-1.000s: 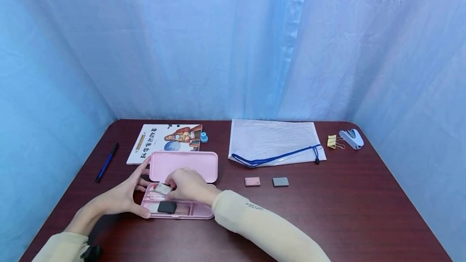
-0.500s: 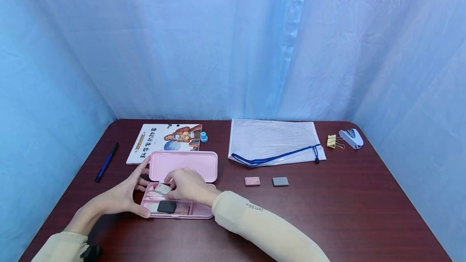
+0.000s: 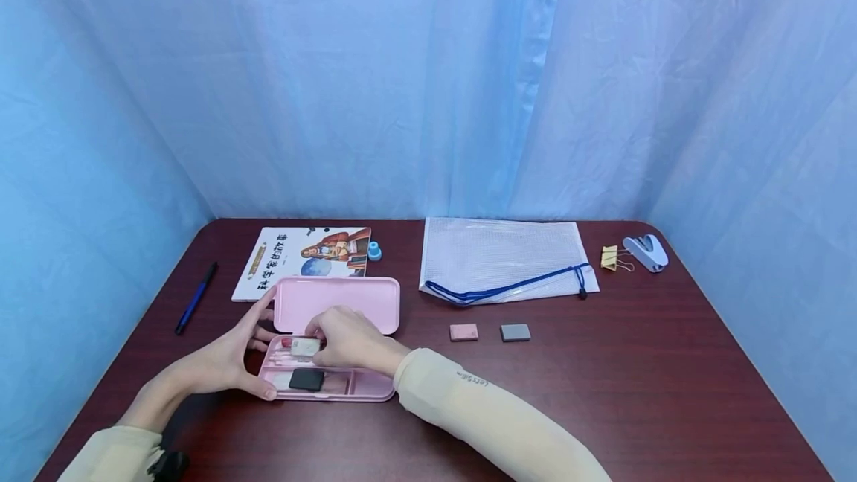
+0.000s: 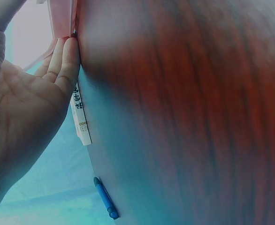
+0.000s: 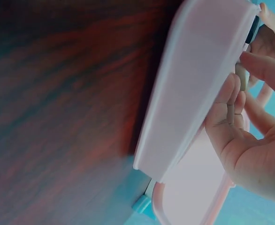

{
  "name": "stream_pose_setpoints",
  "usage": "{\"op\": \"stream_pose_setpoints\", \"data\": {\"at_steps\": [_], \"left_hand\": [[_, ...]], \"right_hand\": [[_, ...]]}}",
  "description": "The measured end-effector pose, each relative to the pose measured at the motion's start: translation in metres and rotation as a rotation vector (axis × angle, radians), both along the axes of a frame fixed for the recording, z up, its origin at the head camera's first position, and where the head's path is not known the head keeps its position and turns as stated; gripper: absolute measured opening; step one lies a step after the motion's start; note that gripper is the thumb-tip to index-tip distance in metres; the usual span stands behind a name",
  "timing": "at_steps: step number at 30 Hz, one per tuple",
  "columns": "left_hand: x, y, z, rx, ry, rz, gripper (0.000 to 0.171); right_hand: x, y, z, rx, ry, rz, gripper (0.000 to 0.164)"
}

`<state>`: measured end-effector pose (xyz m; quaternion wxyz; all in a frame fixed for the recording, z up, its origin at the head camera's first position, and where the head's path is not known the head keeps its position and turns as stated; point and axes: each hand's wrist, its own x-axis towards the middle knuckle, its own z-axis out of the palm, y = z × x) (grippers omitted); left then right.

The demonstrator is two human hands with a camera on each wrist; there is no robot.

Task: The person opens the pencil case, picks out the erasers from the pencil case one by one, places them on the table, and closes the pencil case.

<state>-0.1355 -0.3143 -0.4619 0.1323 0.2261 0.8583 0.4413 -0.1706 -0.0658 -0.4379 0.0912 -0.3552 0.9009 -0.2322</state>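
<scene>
A pink pencil case (image 3: 372, 387) lies on the table with its lid (image 3: 338, 296) laid back. My left hand (image 3: 224, 357) spans its left end, straight thumb at the front corner and index finger up by the lid; in the left wrist view its fingers (image 4: 71, 55) touch the pink plastic. Over the rear compartment, my right hand (image 3: 351, 337) pinches a pale eraser (image 3: 304, 348) between thumb and fingers. Pinkish-white items (image 3: 281, 358) lie in that compartment beside it. A black eraser (image 3: 306, 379) sits in the front compartment, left of a divider.
Right of the case lie a pink eraser (image 3: 463, 332) and a grey eraser (image 3: 515, 332). Behind are a booklet (image 3: 268, 262), a small blue object (image 3: 374, 251) and a mesh pouch (image 3: 502, 251). A blue pen (image 3: 196, 298) lies left; a yellow binder clip (image 3: 608, 258) and white-blue gadget (image 3: 646, 253) lie far right.
The pale eraser in my right hand has turned from slanted to nearly straight and shifted slightly right. My left hand and the case look unchanged.
</scene>
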Motion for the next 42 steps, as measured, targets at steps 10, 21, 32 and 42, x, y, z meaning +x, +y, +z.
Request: {"op": "stream_pose_setpoints", "data": {"at_steps": [10, 21, 32, 42], "left_hand": [[0.0, 0.0, 0.001, -0.004, -0.003, -0.001, 0.143], [0.0, 0.0, 0.001, 0.0, 0.0, -0.002, 0.143], [0.0, 0.001, 0.001, 0.0, -0.012, 0.002, 0.142], [0.0, -0.001, -0.001, -0.014, -0.013, 0.016, 0.142]], "right_hand": [[-0.001, 0.003, 0.001, -0.033, -0.059, 0.033, 0.015], [-0.002, 0.006, 0.002, -0.036, -0.11, 0.042, 0.014], [-0.009, 0.028, 0.016, -0.206, -0.273, 0.046, 0.017], [-0.018, 0.074, 0.033, -0.47, -0.523, -0.006, 0.022]]}}
